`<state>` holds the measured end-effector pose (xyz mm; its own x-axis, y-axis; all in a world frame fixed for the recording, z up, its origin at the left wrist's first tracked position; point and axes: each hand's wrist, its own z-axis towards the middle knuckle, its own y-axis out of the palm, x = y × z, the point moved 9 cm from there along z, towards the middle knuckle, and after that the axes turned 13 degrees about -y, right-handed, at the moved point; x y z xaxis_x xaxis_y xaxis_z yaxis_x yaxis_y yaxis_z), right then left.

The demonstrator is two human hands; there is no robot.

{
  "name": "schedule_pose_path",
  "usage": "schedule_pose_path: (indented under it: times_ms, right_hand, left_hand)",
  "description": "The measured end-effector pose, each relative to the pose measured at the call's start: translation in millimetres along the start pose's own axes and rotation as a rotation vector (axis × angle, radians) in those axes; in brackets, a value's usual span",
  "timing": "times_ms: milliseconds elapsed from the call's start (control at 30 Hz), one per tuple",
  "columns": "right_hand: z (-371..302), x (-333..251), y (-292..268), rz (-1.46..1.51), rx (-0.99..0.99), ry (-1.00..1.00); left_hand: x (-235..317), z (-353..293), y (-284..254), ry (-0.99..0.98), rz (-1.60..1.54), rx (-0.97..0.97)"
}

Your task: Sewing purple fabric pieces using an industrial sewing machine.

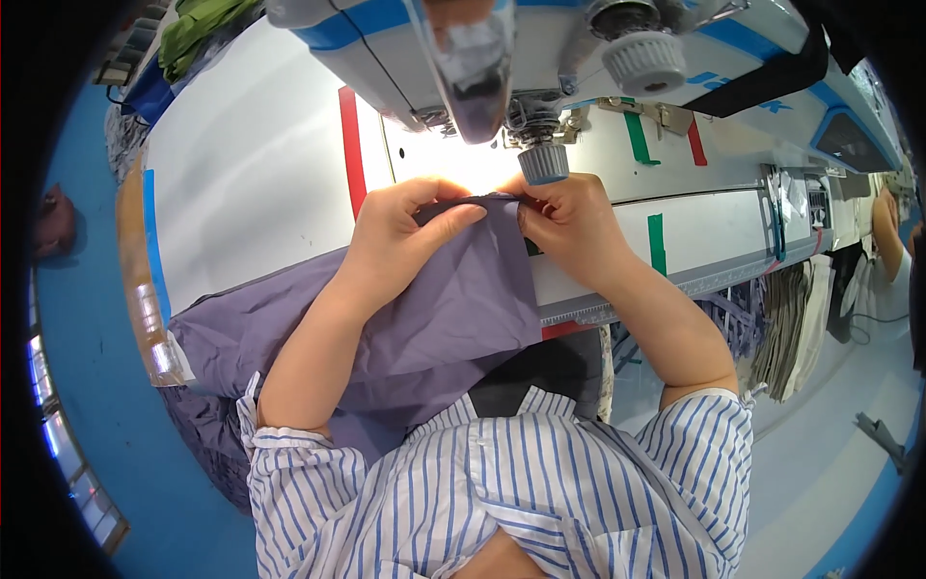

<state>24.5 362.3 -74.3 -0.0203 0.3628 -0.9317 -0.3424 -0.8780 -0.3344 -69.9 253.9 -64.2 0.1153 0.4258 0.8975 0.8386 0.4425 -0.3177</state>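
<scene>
A piece of purple-grey fabric (453,280) drapes over the front edge of the sewing table and down toward my lap. My left hand (410,227) pinches its upper edge between thumb and fingers. At the right end of that same edge, my right hand (564,222) grips the cloth, its fingertips partly hidden. Both hands hold the edge up just in front of the lit needle area of a white and blue sewing machine (367,29). A grey ridged knob (543,164) on the machine hangs right above my right fingers.
Red tape (350,145) and green tape (657,241) mark the white tabletop (251,183). A ruler strip (579,314) runs along its front edge. Garment pieces (786,318) hang at the right. Green cloth (198,39) lies at the far left. Another person's arm (885,227) shows far right.
</scene>
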Motion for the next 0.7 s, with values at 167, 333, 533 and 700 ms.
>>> schedule_pose_path:
  times_ms: [167, 333, 533, 700]
  right_hand:
    - [-1.1, 1.9, -0.6, 0.063, -0.009, 0.071]
    - [1.5, 0.8, -0.3, 0.127, 0.005, 0.032]
    - [8.8, 6.7, 7.2, 0.035, -0.106, 0.245]
    - [25.6, 19.4, 11.2, -0.323, -0.173, 0.07]
  left_hand:
    - [-5.1, 3.9, -0.6, -0.074, -0.048, -0.034]
    - [-6.3, 2.7, -1.1, -0.087, -0.126, -0.028]
    - [-4.6, 7.6, -12.5, 0.002, 0.029, 0.032]
    - [3.8, 19.5, -21.3, 0.165, 0.168, 0.116]
